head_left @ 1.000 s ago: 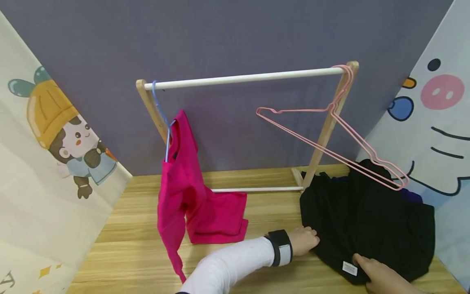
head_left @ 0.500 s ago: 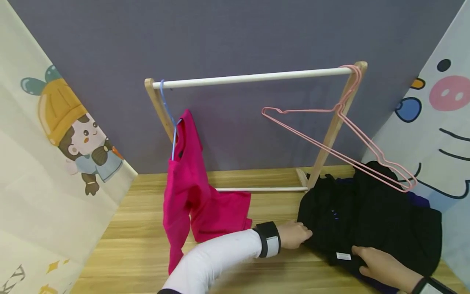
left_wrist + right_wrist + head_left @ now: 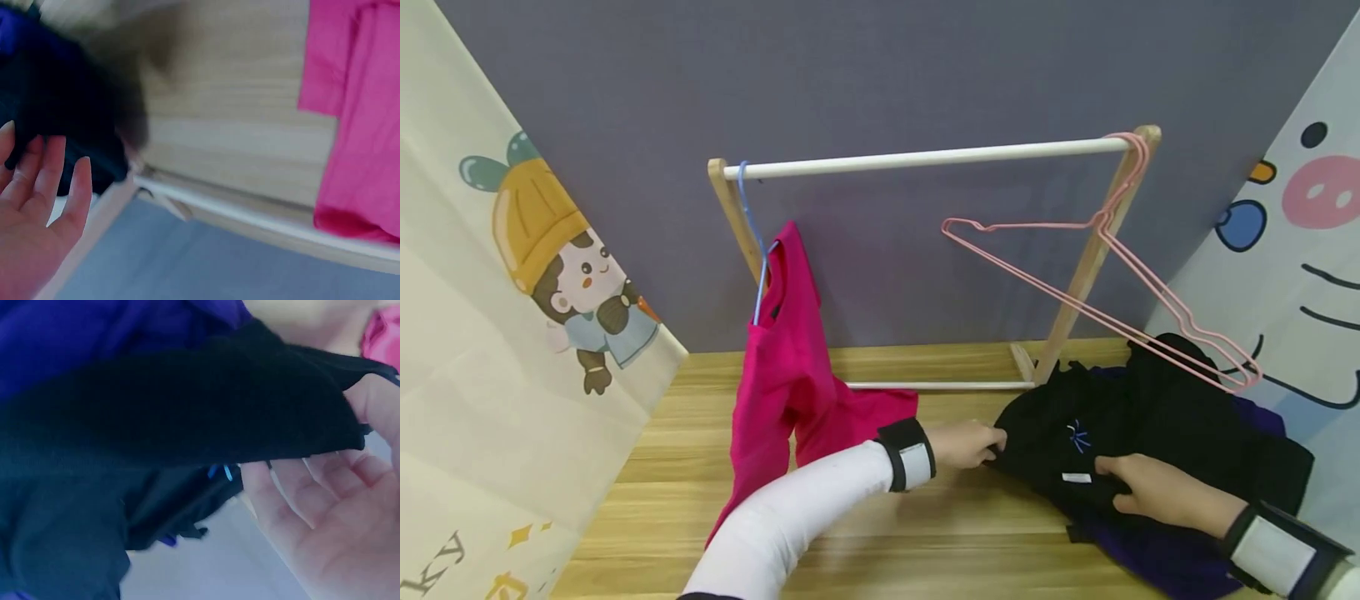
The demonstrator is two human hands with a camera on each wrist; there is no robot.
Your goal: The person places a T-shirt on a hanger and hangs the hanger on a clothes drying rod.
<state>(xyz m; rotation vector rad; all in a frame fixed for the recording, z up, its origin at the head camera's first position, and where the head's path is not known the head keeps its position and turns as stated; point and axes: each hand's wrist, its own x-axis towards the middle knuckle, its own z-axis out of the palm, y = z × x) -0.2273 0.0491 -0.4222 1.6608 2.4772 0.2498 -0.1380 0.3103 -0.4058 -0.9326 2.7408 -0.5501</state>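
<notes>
A black garment (image 3: pixel 1195 442) with a white label (image 3: pixel 1077 478) and a small blue mark lies bunched at the right. My left hand (image 3: pixel 966 443) pinches its left edge. Farther right, my right hand (image 3: pixel 1157 492) holds it near the label. In the right wrist view the thumb lies over the black fabric (image 3: pixel 187 412) and the fingers are under its edge. Purple cloth (image 3: pixel 1138 554) shows beneath the black garment. The left wrist view has my left hand (image 3: pixel 44 206) against the dark fabric, its grip partly hidden.
A white rail (image 3: pixel 925 158) on wooden posts spans the back. Pink hangers (image 3: pixel 1102 223) hang at its right end, above the pile. On the left, a bright pink garment (image 3: pixel 782 367) hangs from a blue hanger (image 3: pixel 748 208) and trails onto the wooden table (image 3: pixel 647 500).
Both hands have drawn the black garment's near edge leftward and up. More purple cloth is uncovered below it, and the blue mark has come into sight. The head view has shifted slightly.
</notes>
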